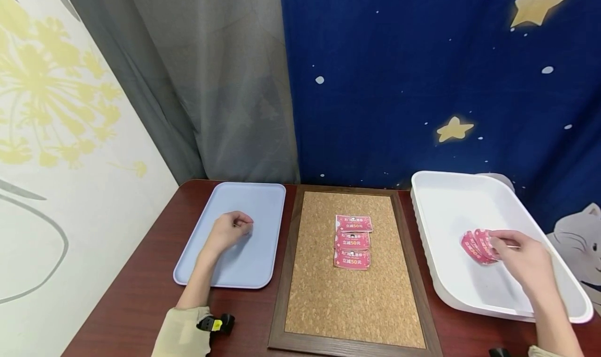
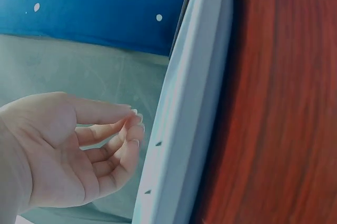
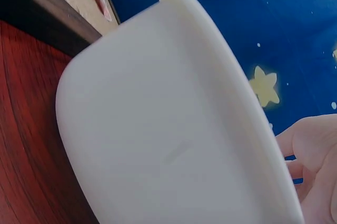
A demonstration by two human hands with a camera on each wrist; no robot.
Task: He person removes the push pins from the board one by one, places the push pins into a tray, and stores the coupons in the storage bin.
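Observation:
Over the light blue tray (image 1: 263, 200), my left hand (image 1: 231, 230) has its fingers curled, with thumb and fingertips meeting. In the left wrist view, nothing shows between the fingertips of this left hand (image 2: 79, 153). At the right, my right hand (image 1: 528, 260) reaches into the white tray (image 1: 451, 200) and pinches the edge of a pink coupon (image 1: 484, 242). Another pink coupon (image 1: 473, 248) lies beside and partly under it. In the right wrist view, the tray wall (image 3: 158, 103) hides the fingertips of the right hand (image 3: 316, 166).
Between the trays lies a cork board (image 1: 352, 305) with a brown wooden frame. Three pink coupons (image 1: 353, 241) are on it in a column, each with a small dot near its top. A dark red table (image 1: 136, 294) carries everything. Curtains (image 1: 375, 85) hang behind.

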